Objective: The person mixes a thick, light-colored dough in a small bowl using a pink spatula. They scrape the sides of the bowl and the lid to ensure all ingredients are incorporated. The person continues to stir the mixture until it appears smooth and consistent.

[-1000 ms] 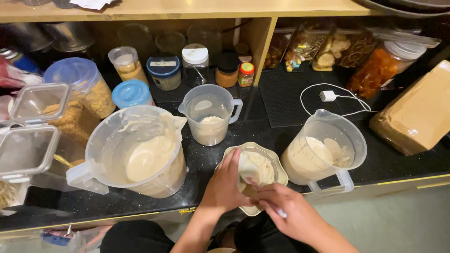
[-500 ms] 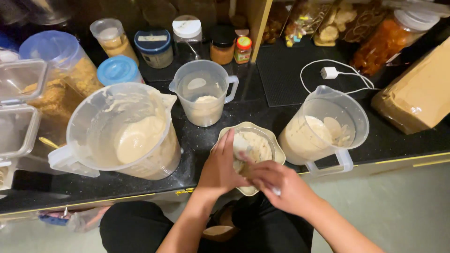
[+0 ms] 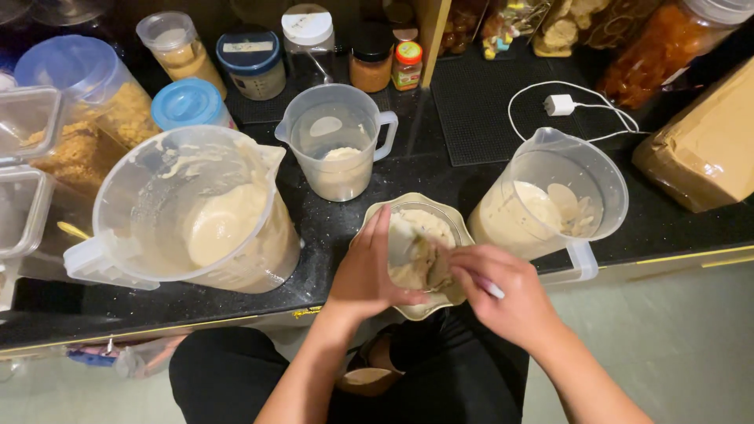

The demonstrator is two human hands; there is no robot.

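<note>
Three clear plastic jugs ring the spot where I am working: a big one (image 3: pixel 192 212) on my left with pale batter pooled at its bottom and smeared up the wall, a smaller measuring jug (image 3: pixel 339 141) straight ahead with a little batter in it, and a third (image 3: pixel 550 200) on my right, also part full. Between them, at the front edge of the black counter (image 3: pixel 440 169), sits a small scalloped cream bowl (image 3: pixel 454 228) heaped with the same pale paste.

My left hand (image 3: pixel 369 271) lies against the bowl's near left rim, fingers stretched out and thumb curled under the front, which I judge is there to steady the bowl so it does not slide off the edge. My right hand (image 3: pixel 503 294) is closed in a fist around a thin white handle (image 3: pixel 491 289), whose end pokes out past the knuckles; the working end dips into the paste, though whether it is a spoon or a spatula I cannot tell.

Behind the jugs stand lidded tubs and jars: a blue-lidded container (image 3: pixel 188 104), a dark blue pot (image 3: pixel 253 59), a white-lidded jar (image 3: pixel 308 31) and a small orange-capped bottle (image 3: pixel 407 64). A white charger with its coiled cable (image 3: pixel 561 106) lies on a dark mat to the right, well apart from the bowl, beside a brown paper-wrapped parcel (image 3: pixel 703 149).
</note>
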